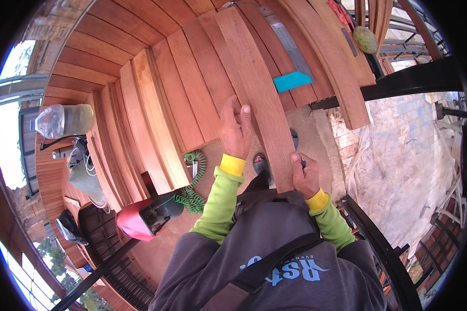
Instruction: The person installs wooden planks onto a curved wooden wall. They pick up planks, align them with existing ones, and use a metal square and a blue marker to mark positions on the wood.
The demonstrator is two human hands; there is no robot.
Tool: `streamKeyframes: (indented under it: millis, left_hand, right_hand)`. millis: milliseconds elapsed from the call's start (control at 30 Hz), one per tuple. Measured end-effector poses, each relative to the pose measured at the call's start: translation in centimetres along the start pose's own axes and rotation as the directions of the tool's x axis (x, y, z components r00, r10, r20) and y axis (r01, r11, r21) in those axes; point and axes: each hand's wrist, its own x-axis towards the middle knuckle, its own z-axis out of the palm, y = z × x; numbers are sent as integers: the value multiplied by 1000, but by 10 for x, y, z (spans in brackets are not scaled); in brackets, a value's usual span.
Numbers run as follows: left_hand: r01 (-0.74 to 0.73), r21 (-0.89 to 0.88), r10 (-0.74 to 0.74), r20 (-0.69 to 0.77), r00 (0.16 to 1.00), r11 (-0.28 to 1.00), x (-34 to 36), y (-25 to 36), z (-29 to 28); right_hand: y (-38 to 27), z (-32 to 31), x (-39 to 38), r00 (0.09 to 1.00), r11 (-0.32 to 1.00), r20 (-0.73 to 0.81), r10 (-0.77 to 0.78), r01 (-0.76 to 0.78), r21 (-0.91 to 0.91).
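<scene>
A long reddish-brown wooden plank (264, 98) stretches from the far boards toward my body. At its left edge is my left hand (237, 132), thumb on the edge and fingers curled against its side; part of the grip is hidden. My right hand (306, 176) is closed at the plank's right edge near its close end. A small dark blue tip, perhaps of a pen, shows between the thumb and fingers. To the right of the plank, a square with a grey metal blade and teal handle (293, 81) lies on the boards.
Stacked wooden strips (153, 124) lie at the left, beside a clear plastic container (65, 121). A green coiled hose (194, 192) hangs near a red and black container (145, 220). A curved board (342, 93), a greenish oval fruit (366, 40) and a black metal beam (410, 83) are at the right.
</scene>
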Motion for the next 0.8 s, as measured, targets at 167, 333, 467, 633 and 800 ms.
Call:
streamKeyframes:
  millis: [167,333,467,633,800]
  left_hand:
    - [80,9,-80,81,993,997,31,23,10]
    - [-82,71,91,-132,987,994,45,-29,28]
    - [-48,-120,26,-179,983,992,52,-44,37]
    - [134,-205,-163,-133,978,970,56,-23,35]
    - [140,-309,-203,-183,962,941,61,-27,45]
  right_hand:
    - [-18,39,39,1000,1000,8,-3,3,9]
    - [-27,53,60,999,1000,34,11,-10,-25]
    - [-28,55,68,999,999,39,10,-8,-51]
    - [-27,53,79,998,998,35,46,-44,-55]
    - [-36,30,61,990,975,130,54,-24,-221]
